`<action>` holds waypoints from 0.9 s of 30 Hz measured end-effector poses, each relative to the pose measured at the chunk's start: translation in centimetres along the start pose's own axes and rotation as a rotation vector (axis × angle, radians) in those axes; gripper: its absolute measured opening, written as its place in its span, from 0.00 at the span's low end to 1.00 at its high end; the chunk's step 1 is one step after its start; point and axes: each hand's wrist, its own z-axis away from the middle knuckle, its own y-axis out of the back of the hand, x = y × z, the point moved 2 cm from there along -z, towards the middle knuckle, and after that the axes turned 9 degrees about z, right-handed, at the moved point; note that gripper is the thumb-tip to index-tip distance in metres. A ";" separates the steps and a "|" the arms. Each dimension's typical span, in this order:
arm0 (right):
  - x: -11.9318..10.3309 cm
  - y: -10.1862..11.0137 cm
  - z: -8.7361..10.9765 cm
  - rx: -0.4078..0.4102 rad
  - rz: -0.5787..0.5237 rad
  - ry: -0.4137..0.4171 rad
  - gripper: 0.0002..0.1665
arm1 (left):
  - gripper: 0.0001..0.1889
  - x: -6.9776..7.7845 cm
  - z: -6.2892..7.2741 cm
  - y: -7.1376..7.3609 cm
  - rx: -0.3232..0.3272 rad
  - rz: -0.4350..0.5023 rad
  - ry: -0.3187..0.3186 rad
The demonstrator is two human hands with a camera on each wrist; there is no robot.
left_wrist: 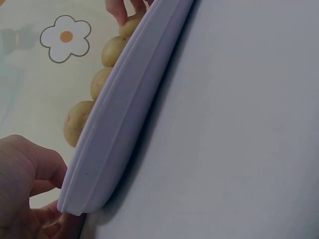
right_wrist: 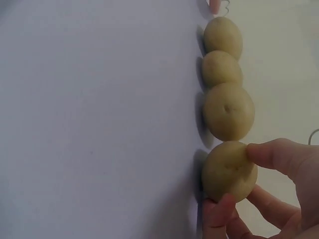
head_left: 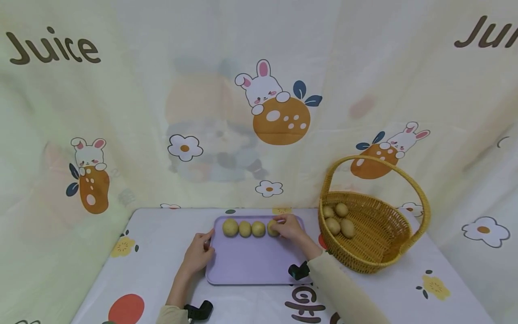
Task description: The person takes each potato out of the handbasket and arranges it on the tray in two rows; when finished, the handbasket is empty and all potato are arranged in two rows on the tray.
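Note:
A row of several potatoes [head_left: 244, 229] lies along the far side of the lilac tray [head_left: 255, 263]. My right hand [head_left: 288, 227] pinches the rightmost potato [right_wrist: 229, 172] between thumb and fingers, low over the tray. In the right wrist view that potato sits right beside its neighbour [right_wrist: 229, 112]. At the tray's left edge my left hand [head_left: 198, 252] grips the rim, thumb above and fingers below, as the left wrist view shows around the tray's side wall [left_wrist: 124, 109].
To the right of the tray stands a wicker basket [head_left: 388, 234] with a tall arched handle. Several more potatoes [head_left: 341, 220] lie in its left part. A patterned cloth [head_left: 158, 252] covers the table, and a printed curtain [head_left: 218, 45] hangs behind it.

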 end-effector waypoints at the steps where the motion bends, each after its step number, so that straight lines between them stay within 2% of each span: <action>1: 0.0 0.0 0.0 0.002 -0.005 0.001 0.24 | 0.31 0.0 0.0 0.0 0.000 -0.001 -0.007; 10: 0.3 0.2 0.0 0.024 0.005 -0.041 0.23 | 0.31 0.2 0.1 -0.1 -0.008 0.000 0.000; 16: -0.1 1.1 0.2 0.008 -0.014 -0.048 0.23 | 0.31 0.3 0.3 0.0 0.002 0.000 -0.001; 23: -1.3 4.7 0.9 0.003 0.013 0.007 0.21 | 0.31 0.3 0.4 0.0 0.005 0.003 0.001; 27: -1.5 7.1 1.3 0.013 -0.024 -0.002 0.23 | 0.31 0.3 0.3 0.0 0.017 0.004 -0.016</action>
